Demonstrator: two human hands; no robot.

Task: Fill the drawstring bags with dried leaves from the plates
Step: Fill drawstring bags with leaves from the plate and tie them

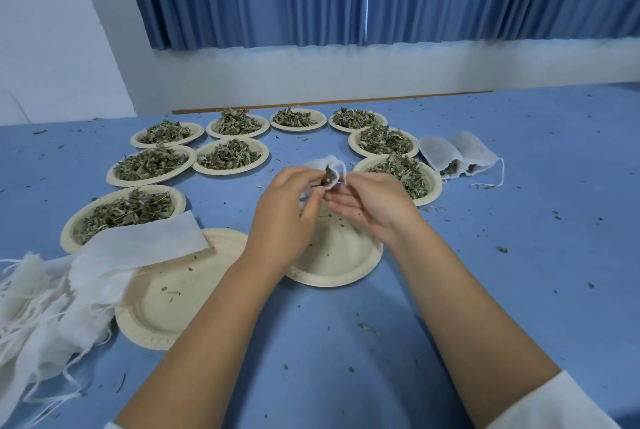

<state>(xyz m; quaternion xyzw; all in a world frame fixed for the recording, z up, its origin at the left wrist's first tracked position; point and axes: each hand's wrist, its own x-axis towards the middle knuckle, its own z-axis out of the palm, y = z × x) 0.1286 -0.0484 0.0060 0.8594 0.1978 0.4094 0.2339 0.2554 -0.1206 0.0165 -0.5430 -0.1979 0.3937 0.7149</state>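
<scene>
left hand (pixel 284 210), right hand (pixel 372 205), both bare, bare forearms (pixel 214 317), white sleeves (pixel 554 404) near elbows

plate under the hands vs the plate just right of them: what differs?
The plate under the hands is nearly bare, with only leaf crumbs; the plate to the right is heaped with dried leaves. The near one is partly covered by the left hand and right hand, which hold a bag above it; the right one sits farther back. Both are cream paper plates on the blue table.
</scene>
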